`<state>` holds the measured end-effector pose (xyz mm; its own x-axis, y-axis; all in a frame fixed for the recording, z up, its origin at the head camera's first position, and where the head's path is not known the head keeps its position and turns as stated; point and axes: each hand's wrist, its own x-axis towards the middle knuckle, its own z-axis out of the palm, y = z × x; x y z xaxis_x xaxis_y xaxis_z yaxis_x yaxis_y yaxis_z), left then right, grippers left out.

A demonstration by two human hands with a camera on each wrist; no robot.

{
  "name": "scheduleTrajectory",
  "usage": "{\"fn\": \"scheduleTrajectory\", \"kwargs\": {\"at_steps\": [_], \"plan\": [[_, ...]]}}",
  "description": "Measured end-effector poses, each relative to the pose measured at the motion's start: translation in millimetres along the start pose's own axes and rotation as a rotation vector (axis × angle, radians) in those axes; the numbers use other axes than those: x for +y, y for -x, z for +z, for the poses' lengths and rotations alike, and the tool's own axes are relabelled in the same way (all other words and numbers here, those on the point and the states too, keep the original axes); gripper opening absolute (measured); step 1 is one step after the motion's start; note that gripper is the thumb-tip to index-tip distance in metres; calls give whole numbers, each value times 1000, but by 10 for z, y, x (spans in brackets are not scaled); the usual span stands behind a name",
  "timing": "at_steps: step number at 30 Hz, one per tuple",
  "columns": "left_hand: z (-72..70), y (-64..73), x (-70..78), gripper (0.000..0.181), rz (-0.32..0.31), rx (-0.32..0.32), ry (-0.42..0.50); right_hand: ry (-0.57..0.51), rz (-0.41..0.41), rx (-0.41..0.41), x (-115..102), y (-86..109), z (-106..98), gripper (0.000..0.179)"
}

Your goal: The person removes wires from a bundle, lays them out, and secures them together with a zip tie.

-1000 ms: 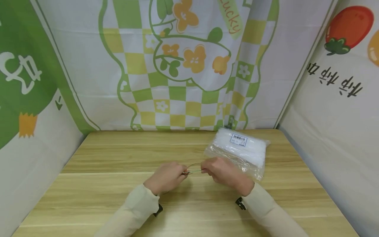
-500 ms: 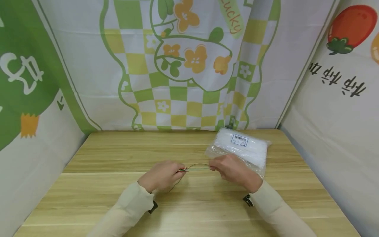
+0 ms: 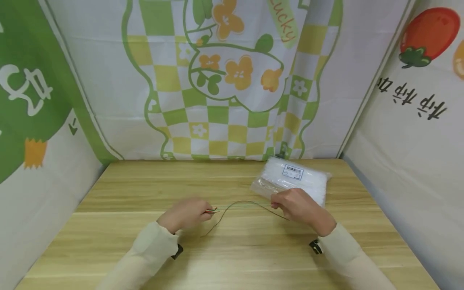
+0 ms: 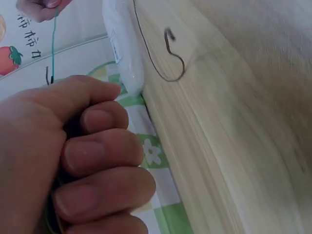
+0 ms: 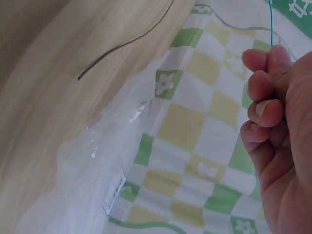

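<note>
My left hand (image 3: 185, 214) grips a small bundle of wires (image 3: 213, 210), with red and dark ends sticking out past the fingertips. A thin green wire (image 4: 53, 41) runs taut from that bundle across to my right hand (image 3: 301, 209), which pinches it between thumb and forefinger. Between the hands a loose dark wire (image 3: 246, 201) arches over the wooden table, both its ends free. In the left wrist view, one end of it bends into a hook. Curled fingers hide most of the bundle.
A clear plastic bag (image 3: 311, 185) packed with white material and bearing a barcode label (image 3: 293, 172) lies at the table's back right, just behind my right hand. Printed cloth walls (image 3: 224, 133) enclose the wooden table (image 3: 145, 181) at the back and both sides.
My hands have moved apart, left hand leftward and right hand rightward, lengthening the green wire's visible span. The dark wire has come free of the hands and now curves between them.
</note>
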<state>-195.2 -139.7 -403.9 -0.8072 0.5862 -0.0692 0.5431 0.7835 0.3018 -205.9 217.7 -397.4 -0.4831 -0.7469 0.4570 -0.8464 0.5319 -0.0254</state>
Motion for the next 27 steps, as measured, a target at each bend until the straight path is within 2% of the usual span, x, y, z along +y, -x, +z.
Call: {"fn": "scheduleTrajectory", "kwargs": {"at_steps": [2, 5, 7, 11, 14, 16, 18, 23, 27], "plan": [[-4, 13, -19, 35, 48, -20, 17, 0, -1, -16, 27, 26, -7, 32], [-31, 18, -21, 39, 76, -62, 92, -10, 7, -10, 53, 43, -16, 33], [-57, 29, -22, 42, 59, -100, 137, -2, 1, -6, 69, 58, -8, 33], [-106, 124, -84, 34, -49, -166, 216, 23, -13, 52, 117, 154, -4, 37], [-120, 190, -160, 34, -68, -194, 261, 29, -14, 62, 171, 243, -5, 39], [-121, 204, -201, 37, -30, -182, 287, 17, -5, 48, 207, 282, 1, 38], [-115, 193, -222, 43, 29, -196, 339, 13, 5, 20, 236, 304, 8, 38], [-93, 197, -243, 34, 112, -211, 420, 0, 12, 1, 264, 349, 28, 38], [-96, 214, -254, 24, 145, -177, 445, 11, 24, -23, 256, 344, 45, 37]]}}
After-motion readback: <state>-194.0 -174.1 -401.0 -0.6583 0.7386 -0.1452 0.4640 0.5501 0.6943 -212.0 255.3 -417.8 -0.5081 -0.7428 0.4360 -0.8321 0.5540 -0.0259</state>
